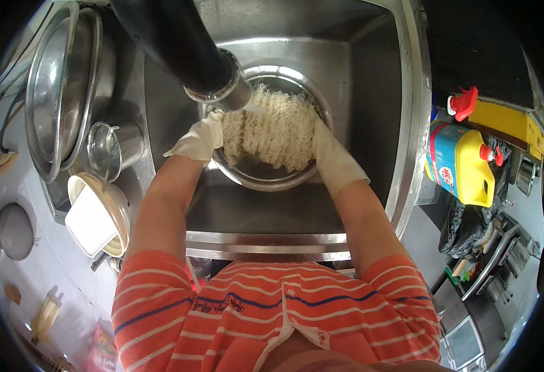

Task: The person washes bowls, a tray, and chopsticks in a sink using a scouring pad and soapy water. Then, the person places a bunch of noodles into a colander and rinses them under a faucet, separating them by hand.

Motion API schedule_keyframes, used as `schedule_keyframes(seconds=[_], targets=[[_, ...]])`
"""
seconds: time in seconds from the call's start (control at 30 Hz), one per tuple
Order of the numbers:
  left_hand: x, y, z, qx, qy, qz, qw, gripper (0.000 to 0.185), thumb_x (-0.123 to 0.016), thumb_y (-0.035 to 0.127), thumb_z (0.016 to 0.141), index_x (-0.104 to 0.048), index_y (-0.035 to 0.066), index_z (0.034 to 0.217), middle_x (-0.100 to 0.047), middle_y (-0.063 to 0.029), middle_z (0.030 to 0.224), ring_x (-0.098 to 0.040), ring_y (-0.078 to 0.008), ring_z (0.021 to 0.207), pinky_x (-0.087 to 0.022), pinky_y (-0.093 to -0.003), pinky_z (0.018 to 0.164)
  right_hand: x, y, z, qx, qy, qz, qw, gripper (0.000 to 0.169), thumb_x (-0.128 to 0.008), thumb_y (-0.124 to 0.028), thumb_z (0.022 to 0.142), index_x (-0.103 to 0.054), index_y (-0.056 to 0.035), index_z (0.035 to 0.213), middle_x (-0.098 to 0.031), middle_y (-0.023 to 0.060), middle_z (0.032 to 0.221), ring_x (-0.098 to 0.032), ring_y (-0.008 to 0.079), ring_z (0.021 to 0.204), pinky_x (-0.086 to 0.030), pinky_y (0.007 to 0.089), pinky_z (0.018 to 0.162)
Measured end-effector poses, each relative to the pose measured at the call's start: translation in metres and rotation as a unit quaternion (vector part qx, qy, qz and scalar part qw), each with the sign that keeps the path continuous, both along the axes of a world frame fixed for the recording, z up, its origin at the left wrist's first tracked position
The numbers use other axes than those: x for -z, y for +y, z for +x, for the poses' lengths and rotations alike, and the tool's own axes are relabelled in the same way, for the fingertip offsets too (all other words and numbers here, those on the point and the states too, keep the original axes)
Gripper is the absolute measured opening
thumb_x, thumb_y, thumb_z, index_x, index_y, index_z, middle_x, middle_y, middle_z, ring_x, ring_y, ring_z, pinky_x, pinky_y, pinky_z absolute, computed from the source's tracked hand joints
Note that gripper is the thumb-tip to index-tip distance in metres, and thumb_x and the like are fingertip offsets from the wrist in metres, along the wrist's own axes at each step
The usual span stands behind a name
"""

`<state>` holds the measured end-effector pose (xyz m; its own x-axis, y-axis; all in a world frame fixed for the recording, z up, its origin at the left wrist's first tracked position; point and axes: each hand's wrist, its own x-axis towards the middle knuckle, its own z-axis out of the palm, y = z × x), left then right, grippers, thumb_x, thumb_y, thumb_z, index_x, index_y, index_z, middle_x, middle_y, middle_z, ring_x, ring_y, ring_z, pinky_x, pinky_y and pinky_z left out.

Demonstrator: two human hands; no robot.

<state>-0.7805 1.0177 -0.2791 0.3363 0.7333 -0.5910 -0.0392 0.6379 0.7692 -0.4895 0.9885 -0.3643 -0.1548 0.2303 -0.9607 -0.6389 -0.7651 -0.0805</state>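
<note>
A cream-coloured, shaggy fibrous bundle (272, 130) lies in folds inside a round stainless steel basin (265, 185). The basin stands on the floor of a metal sink (262, 209). My left hand (204, 137), in a whitish glove, grips the bundle's left side. On the opposite side my right hand (332, 151), gloved the same way, holds the right end. The fingers of both hands are mostly hidden by the fibres. A thick black spout with a metal tip (235, 88) reaches over the bundle's upper left, and what looks like water runs from it.
Left of the sink lean large steel basins (62, 88), beside a steel pot (118, 149) and pale plastic tubs (97, 214). A yellow jug (474, 167) with a blue label is at the right, near a red pump top (465, 103) and a black plastic bag (462, 228).
</note>
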Motion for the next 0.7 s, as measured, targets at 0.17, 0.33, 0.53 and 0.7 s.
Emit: schedule_keyframes(seconds=[0.17,0.33,0.53,0.7], targets=[[0.001,-0.008,0.0,-0.023,-0.019,0.002,1.0,0.064,-0.042,0.046,0.107,-0.047,-0.002,0.148,-0.059,-0.0249,0.141,-0.058,-0.0352,0.13,-0.047,-0.0397,0.111,-0.017,-0.01,0.007,0.016,0.061,0.053,0.997,0.061,-0.052,-0.052,0.104,-0.059,-0.0033,0.14,-0.067,0.0093,0.134,-0.067,0.0287,0.115,-0.054,0.0393,0.098],[-0.017,-0.007,-0.009,-0.025,-0.004,0.03,0.999,0.061,-0.043,0.044,0.107,-0.048,-0.002,0.148,-0.059,-0.0239,0.14,-0.059,-0.0342,0.129,-0.047,-0.0392,0.111,-0.059,0.006,0.011,0.016,0.088,0.165,0.982,0.061,-0.05,-0.051,0.105,-0.058,-0.0033,0.141,-0.067,0.0088,0.135,-0.067,0.0292,0.115,-0.053,0.0396,0.099],[-0.028,0.002,0.006,0.011,0.05,0.098,0.994,0.058,-0.045,0.04,0.107,-0.049,-0.001,0.148,-0.06,-0.0227,0.14,-0.06,-0.033,0.128,-0.048,-0.0386,0.11,-0.051,0.006,-0.007,-0.274,-0.276,0.119,0.913,0.058,-0.043,-0.047,0.109,-0.057,-0.0027,0.143,-0.066,0.0093,0.136,-0.068,0.0315,0.113,-0.053,0.0397,0.099],[-0.036,0.014,0.001,0.095,0.096,0.079,0.988,0.055,-0.046,0.038,0.107,-0.049,0.0,0.147,-0.061,-0.0218,0.14,-0.06,-0.032,0.127,-0.049,-0.0381,0.109,-0.064,-0.002,-0.021,-0.277,-0.302,0.127,0.904,0.06,-0.043,-0.049,0.108,-0.058,-0.0024,0.142,-0.067,0.0099,0.135,-0.067,0.0307,0.113,-0.052,0.0393,0.1]])
